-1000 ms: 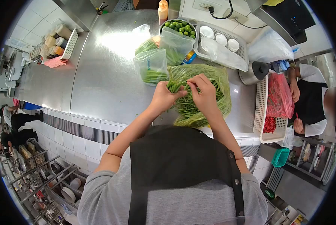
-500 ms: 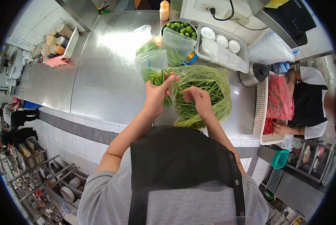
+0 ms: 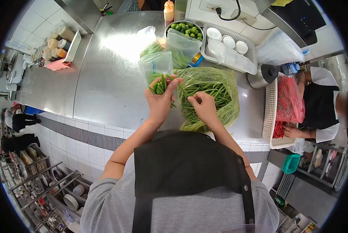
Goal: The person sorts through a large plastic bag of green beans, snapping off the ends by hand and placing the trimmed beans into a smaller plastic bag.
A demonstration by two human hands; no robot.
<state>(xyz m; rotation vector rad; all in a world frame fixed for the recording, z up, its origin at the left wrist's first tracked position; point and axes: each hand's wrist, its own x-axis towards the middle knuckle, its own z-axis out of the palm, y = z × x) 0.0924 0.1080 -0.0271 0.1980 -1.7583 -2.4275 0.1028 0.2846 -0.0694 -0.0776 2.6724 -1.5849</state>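
Observation:
My left hand is closed around a bunch of green beans, their ends sticking out above the fist and a few below. One bean slants from its thumb and fingertips towards my right hand, whose thumb and forefinger are pinched on the lower end. Under my right hand lies a greenish clear plastic bag, spread open and full of long green beans. Just beyond my left hand stand clear bags of cut greens, the nearest bag almost touching the beans.
Limes fill a bowl at the back, beside a sauce bottle and a tray of white cups. A metal jug stands right. There a co-worker's hand reaches into a basket with red chillies.
My left hand has shifted slightly left and turned a little with the bunch. My right hand has moved slightly left and down, its fingers still pinched.

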